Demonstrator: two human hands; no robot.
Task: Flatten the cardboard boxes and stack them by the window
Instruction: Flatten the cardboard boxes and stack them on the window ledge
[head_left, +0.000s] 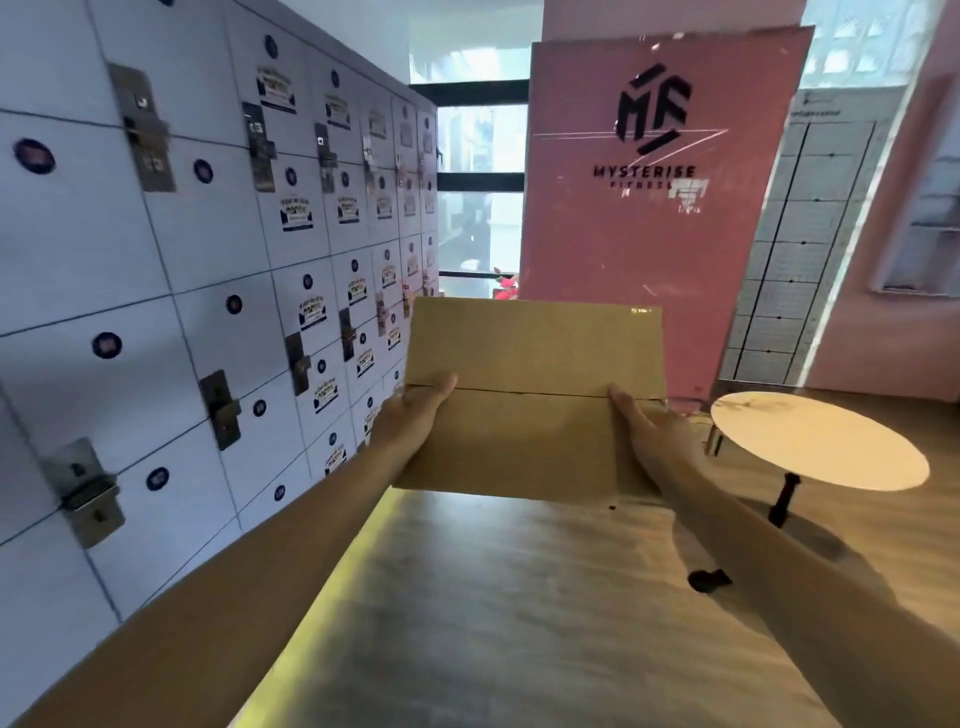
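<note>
I hold a flattened brown cardboard box (530, 395) out in front of me at about chest height, its flat face turned up towards me. My left hand (415, 410) grips its left edge, thumb on top along the fold line. My right hand (641, 423) grips the right edge the same way, thumb on the top face. The fingers of both hands are hidden under the cardboard. Beyond the box, the window (478, 197) shows between the lockers and a pink banner.
A wall of white lockers (208, 249) runs along the left. A pink banner (654, 197) stands ahead on the right. A small round white table (815, 441) on a black leg is at the right. Wooden floor (493, 597) lies below.
</note>
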